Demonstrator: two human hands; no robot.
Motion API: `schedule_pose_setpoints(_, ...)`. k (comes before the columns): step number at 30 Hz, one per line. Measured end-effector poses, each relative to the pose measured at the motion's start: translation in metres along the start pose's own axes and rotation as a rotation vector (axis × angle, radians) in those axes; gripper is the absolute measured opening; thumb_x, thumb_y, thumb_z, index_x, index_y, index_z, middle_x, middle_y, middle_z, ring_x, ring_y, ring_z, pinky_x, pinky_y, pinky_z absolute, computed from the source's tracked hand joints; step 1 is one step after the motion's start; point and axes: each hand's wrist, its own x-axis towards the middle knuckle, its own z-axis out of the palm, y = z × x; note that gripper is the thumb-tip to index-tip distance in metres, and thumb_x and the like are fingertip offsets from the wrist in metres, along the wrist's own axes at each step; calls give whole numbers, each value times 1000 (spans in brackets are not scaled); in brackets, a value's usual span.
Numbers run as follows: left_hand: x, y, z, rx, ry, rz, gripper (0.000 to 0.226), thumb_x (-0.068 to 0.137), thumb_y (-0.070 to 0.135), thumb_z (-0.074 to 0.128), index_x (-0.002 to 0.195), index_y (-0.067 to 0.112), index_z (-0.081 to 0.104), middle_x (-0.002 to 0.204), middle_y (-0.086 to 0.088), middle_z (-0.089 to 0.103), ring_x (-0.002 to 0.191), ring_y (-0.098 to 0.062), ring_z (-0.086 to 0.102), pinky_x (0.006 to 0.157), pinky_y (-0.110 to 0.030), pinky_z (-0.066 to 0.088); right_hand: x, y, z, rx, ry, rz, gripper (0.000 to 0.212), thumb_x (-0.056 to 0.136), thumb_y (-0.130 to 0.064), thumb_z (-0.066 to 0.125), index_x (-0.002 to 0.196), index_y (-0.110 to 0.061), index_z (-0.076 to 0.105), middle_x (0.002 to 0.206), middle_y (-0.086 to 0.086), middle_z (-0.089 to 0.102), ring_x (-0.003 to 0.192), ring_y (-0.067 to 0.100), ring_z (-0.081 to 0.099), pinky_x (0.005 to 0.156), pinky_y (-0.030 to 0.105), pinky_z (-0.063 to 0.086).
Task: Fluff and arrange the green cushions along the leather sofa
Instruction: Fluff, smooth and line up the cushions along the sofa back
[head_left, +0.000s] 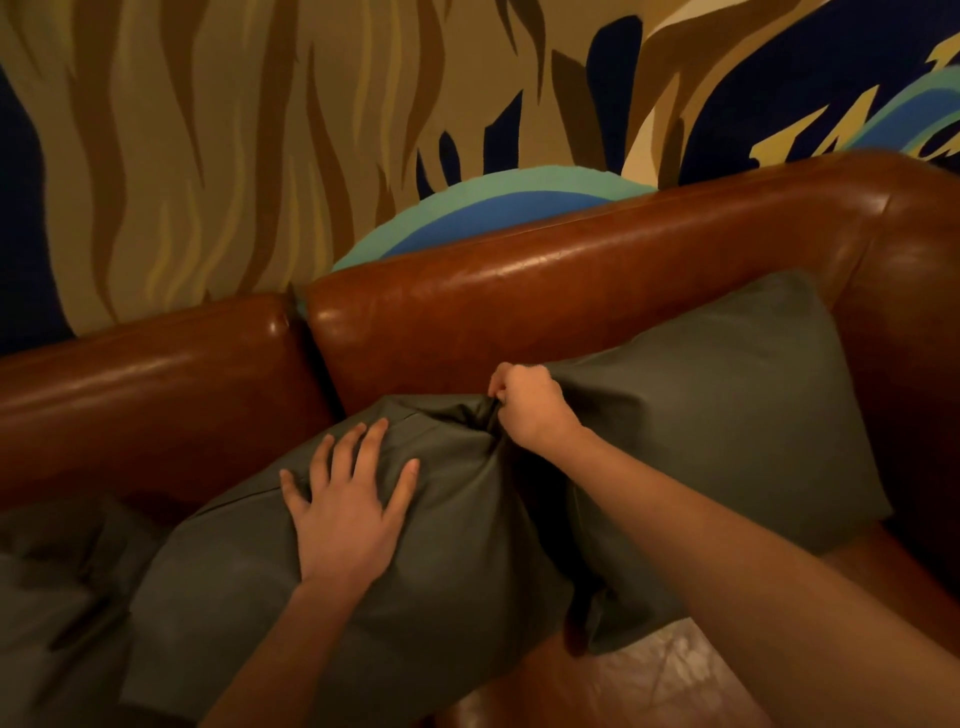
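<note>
The middle cushion (415, 561) lies on the leather sofa (519, 291), its top tipped toward the backrest, and both hands are on it. The right hand (527, 405) is clenched round a bunch of fabric at the cushion's upper right corner, at about one o'clock from the cushion's centre. The left hand (348, 499) lies flat, fingers spread, on the face at about eleven o'clock. The cushion's long axis runs from seven to one o'clock. The right cushion (727, 415) leans against the backrest, touching that gripped corner; the left cushion (57, 587) lies at nine o'clock. Pulling the corner up looks like the next fluffing move.
</note>
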Motion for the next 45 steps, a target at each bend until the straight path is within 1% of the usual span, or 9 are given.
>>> schedule_pose_setpoints(6, 6, 9, -3, 4, -20, 2, 76, 79, 72, 8, 145, 39, 24, 150, 8, 34, 143, -20, 21, 111, -60, 13, 5, -19, -9, -233, -104, -306, 24, 91, -1, 53, 111, -10, 63, 125, 10, 46, 111, 32, 49, 91, 40, 48)
schedule_pose_setpoints(9, 8, 13, -4, 5, -42, 0, 67, 87, 71, 19, 146, 39, 24, 151, 8, 33, 143, -20, 20, 112, -60, 12, 8, -28, -2, -500, -129, -390, 29, 93, 0, 52, 120, -6, 60, 128, 12, 50, 120, 31, 45, 90, 39, 45)
schedule_pose_setpoints(13, 4, 12, -5, 13, -34, 2, 77, 78, 73, 6, 145, 39, 24, 150, 8, 34, 142, -20, 21, 112, -60, 12, 12, -28, 7, -611, -81, -431, 32, 95, 2, 45, 124, -5, 57, 129, 14, 52, 122, 32, 44, 88, 39, 47)
schedule_pose_setpoints(17, -2, 5, -8, -29, -4, -17, 74, 80, 71, 8, 144, 38, 27, 148, 6, 37, 141, -19, 24, 113, -58, 12, 17, -12, -6, -476, -45, -450, 26, 95, -1, 47, 121, -2, 53, 123, 15, 50, 116, 31, 46, 85, 38, 45)
schedule_pose_setpoints(24, 5, 18, -28, -103, -38, -63, 70, 84, 73, 19, 143, 38, 29, 144, 4, 40, 139, -22, 26, 112, -63, 7, 17, 6, -22, 200, -65, -170, 5, 97, -16, 55, 92, -15, 54, 86, 1, 53, 82, 20, 53, 69, 31, 45)
schedule_pose_setpoints(31, 40, 53, -25, -128, -38, 24, 36, 95, 45, 45, 129, 34, 52, 134, 6, 50, 122, -21, 48, 109, -53, 27, 9, 10, -9, -166, -134, -341, 22, 92, -11, 61, 114, -11, 60, 120, 8, 37, 99, 28, 50, 85, 36, 44)
schedule_pose_setpoints(38, 33, 49, -23, -182, 87, 20, 21, 95, 28, 51, 114, 28, 60, 107, 1, 66, 100, -26, 56, 90, -45, 39, 12, 1, -10, -350, -39, -324, 29, 87, 7, 51, 112, -4, 61, 118, 13, 51, 103, 32, 57, 87, 38, 49)
schedule_pose_setpoints(41, 33, 35, -29, -277, 166, 19, 17, 93, 24, 54, 108, 26, 62, 101, 0, 69, 94, -28, 59, 85, -49, 45, 19, 13, -19, -126, 14, -355, 18, 93, 0, 51, 105, -10, 61, 111, 10, 54, 95, 25, 57, 79, 32, 45)
schedule_pose_setpoints(45, 37, 29, -32, -385, 156, -4, 13, 94, 26, 53, 104, 28, 61, 101, 3, 70, 96, -27, 61, 84, -51, 47, 15, 17, -24, 367, 91, -241, 12, 99, -6, 48, 91, -13, 52, 95, 13, 58, 57, 13, 50, 52, 23, 48)
